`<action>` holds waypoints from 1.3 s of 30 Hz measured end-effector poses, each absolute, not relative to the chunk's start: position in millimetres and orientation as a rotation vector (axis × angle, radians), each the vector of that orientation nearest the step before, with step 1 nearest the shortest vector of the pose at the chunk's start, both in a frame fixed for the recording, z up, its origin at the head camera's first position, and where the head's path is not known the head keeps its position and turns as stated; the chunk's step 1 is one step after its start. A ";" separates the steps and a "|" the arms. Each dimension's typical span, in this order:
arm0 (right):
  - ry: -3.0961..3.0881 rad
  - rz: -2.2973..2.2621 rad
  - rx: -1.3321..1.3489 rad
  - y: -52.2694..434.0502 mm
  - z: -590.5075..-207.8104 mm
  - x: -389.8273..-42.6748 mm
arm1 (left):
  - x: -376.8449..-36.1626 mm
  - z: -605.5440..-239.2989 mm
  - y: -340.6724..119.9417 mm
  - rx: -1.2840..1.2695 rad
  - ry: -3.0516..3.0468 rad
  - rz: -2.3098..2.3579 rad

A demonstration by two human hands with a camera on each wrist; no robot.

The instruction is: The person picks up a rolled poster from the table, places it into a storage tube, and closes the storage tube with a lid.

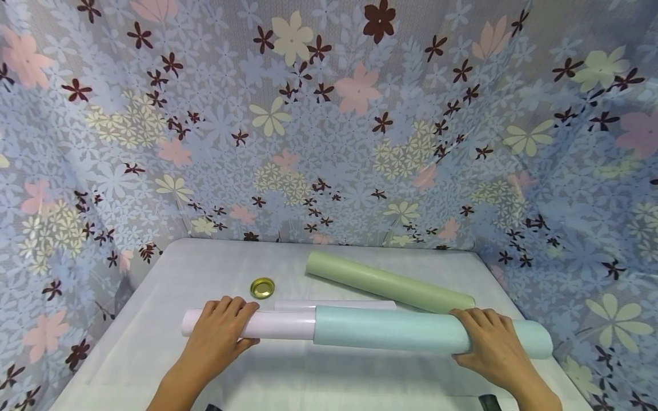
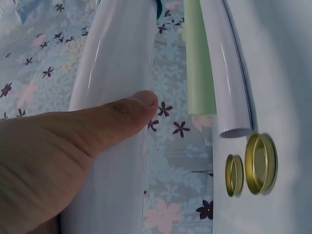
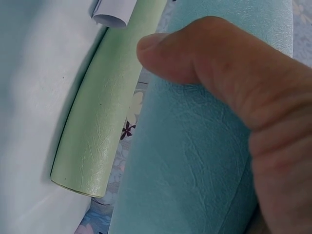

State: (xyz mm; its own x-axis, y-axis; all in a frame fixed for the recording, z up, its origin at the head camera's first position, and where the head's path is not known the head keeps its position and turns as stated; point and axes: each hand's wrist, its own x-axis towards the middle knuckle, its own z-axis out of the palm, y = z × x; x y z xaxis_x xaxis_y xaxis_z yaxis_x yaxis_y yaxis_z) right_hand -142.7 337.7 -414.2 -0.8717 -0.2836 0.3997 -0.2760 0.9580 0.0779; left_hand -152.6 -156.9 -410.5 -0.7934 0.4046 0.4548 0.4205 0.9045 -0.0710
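A white tube (image 1: 288,325) runs into the open end of a wider light-blue tube (image 1: 385,330), and the pair lies level across the near part of the table in the head view. My left hand (image 1: 218,331) grips the white tube near its left end, thumb (image 2: 129,109) over the surface in the left wrist view. Toward the right end, my right hand (image 1: 496,345) holds the blue tube. In the right wrist view that thumb (image 3: 195,51) lies across the blue, wrinkled-textured covering (image 3: 180,161). The white tube's inner end is hidden inside the blue one.
A light-green tube (image 1: 390,279) lies slanted behind the blue tube. Beside it is a thin white paper roll (image 1: 349,305), partly covered in the head view. Two gold lids (image 2: 251,163) show in the left wrist view. Floral cloth (image 1: 319,142) hangs around the white table (image 1: 216,265).
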 end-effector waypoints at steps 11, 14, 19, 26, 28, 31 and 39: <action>-2.674 -0.002 0.441 332.3 -414.4 -145.6 | -154.1 -414.6 -143.3 -0.618 -2.591 -0.086; -2.671 -0.002 0.441 330.6 -414.9 -146.2 | -154.6 -416.0 -140.5 -0.627 -2.577 -0.092; -2.702 -0.002 0.427 326.1 -414.6 -145.7 | -154.7 -417.7 -135.7 -0.639 -2.556 -0.090; -2.694 0.004 0.422 322.6 -415.6 -145.6 | -154.2 -418.9 -127.7 -0.641 -2.570 -0.117; -2.695 0.001 0.424 321.7 -415.6 -145.7 | -154.1 -419.1 -125.3 -0.643 -2.576 -0.120; -2.691 0.001 0.420 320.5 -415.7 -146.2 | -154.4 -419.8 -121.7 -0.653 -2.576 -0.131; -2.684 0.006 0.420 317.7 -415.6 -146.1 | -155.3 -420.2 -111.9 -0.677 -2.543 -0.097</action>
State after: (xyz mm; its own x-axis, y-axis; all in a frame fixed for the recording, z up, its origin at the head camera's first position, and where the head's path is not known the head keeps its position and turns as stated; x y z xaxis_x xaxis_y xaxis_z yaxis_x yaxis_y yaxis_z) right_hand -146.1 317.7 -415.6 -0.8654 -0.2911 0.4079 -0.2928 0.9543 0.0598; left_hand -155.3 -111.9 -420.2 -0.7495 0.4472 0.4880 0.4832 0.8736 -0.0584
